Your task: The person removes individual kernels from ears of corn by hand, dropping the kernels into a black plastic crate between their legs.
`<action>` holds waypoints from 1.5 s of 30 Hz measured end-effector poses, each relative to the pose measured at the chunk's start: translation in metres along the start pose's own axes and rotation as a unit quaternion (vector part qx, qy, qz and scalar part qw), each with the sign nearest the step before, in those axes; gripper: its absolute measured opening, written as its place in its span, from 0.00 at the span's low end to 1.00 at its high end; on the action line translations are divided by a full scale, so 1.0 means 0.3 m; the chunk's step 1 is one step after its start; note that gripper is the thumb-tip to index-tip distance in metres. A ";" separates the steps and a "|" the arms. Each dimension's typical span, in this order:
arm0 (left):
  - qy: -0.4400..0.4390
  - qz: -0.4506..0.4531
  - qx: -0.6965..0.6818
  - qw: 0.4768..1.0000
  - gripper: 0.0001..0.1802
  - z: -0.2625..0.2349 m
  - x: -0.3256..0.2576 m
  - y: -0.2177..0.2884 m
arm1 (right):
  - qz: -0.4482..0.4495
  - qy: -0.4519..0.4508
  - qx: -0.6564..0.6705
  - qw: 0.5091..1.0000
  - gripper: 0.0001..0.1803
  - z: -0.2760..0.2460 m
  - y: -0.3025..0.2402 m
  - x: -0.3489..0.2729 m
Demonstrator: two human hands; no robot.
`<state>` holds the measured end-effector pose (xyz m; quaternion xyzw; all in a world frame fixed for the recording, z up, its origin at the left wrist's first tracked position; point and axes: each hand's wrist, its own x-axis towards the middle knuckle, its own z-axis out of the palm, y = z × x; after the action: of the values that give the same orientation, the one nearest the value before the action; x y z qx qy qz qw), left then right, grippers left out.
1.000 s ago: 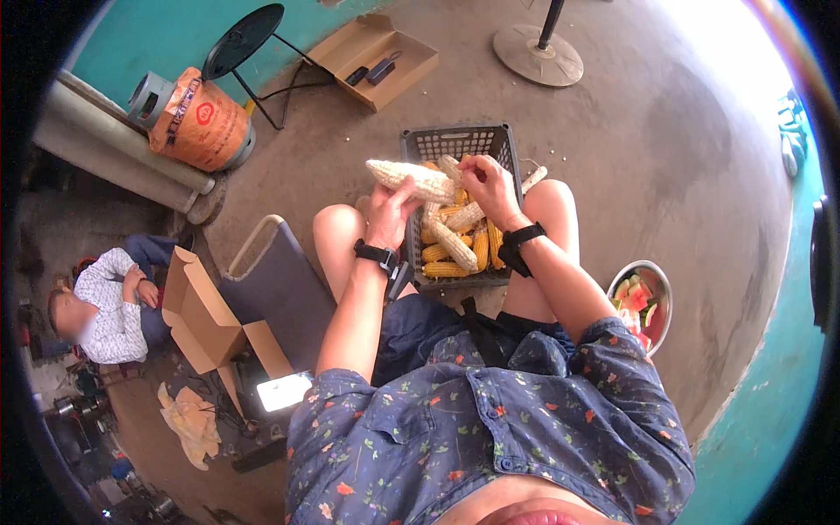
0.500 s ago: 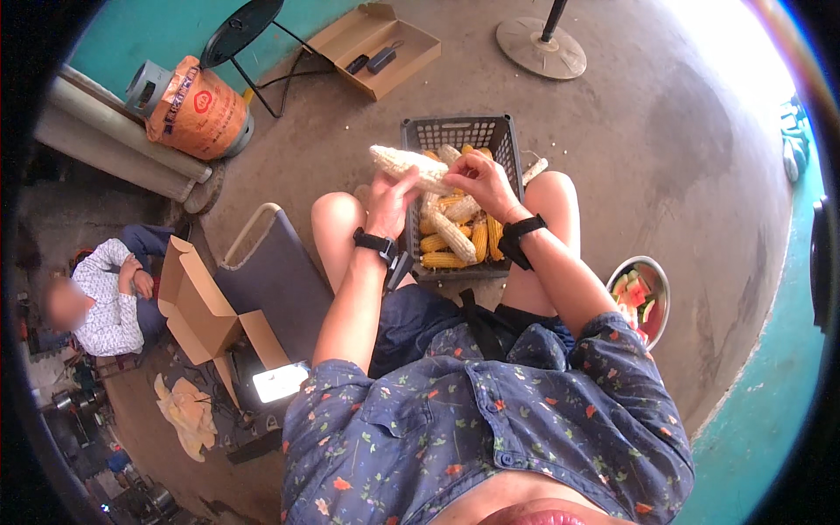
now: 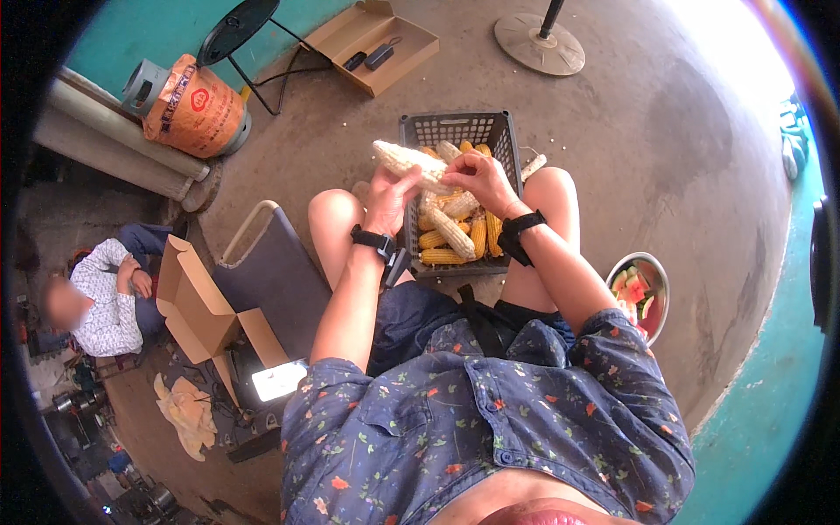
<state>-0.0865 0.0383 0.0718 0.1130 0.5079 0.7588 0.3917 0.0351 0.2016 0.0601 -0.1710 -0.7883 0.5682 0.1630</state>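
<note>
Concrete floor [image 3: 665,175] below — both hands grasp one pale corn cob [image 3: 407,162], lying crosswise, left hand [image 3: 385,197] nearer its middle, right hand [image 3: 477,179] at its right end.

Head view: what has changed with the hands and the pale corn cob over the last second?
Little has changed. Both hands stay closed on the pale corn cob above the dark crate: left hand under its middle, right hand at its right end. The right hand's fingers shifted slightly along the cob. The crate between the knees and the metal bowl of fruit stayed put.

Blue floral shirt [image 3: 490,420], black wristbands [image 3: 372,238]
</note>
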 end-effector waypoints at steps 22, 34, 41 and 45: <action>0.007 -0.015 0.006 1.000 0.22 -0.015 0.005 -0.011 | -0.196 0.024 -0.149 0.969 0.06 -0.009 -0.022 -0.012; -0.030 -0.006 0.021 0.999 0.23 0.009 -0.006 0.015 | -0.161 0.058 -0.163 0.972 0.06 0.011 -0.009 -0.012; -0.050 -0.006 0.032 0.998 0.24 0.010 -0.006 0.018 | -0.138 0.062 -0.146 0.978 0.07 0.017 0.006 -0.012; -0.041 -0.008 0.038 0.998 0.25 0.010 -0.008 0.020 | -0.129 0.073 -0.144 0.978 0.07 0.025 0.001 -0.014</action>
<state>-0.0861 0.0374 0.0789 0.1547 0.5212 0.7304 0.4134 0.0354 0.1934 0.0573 -0.1306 -0.8631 0.4090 0.2660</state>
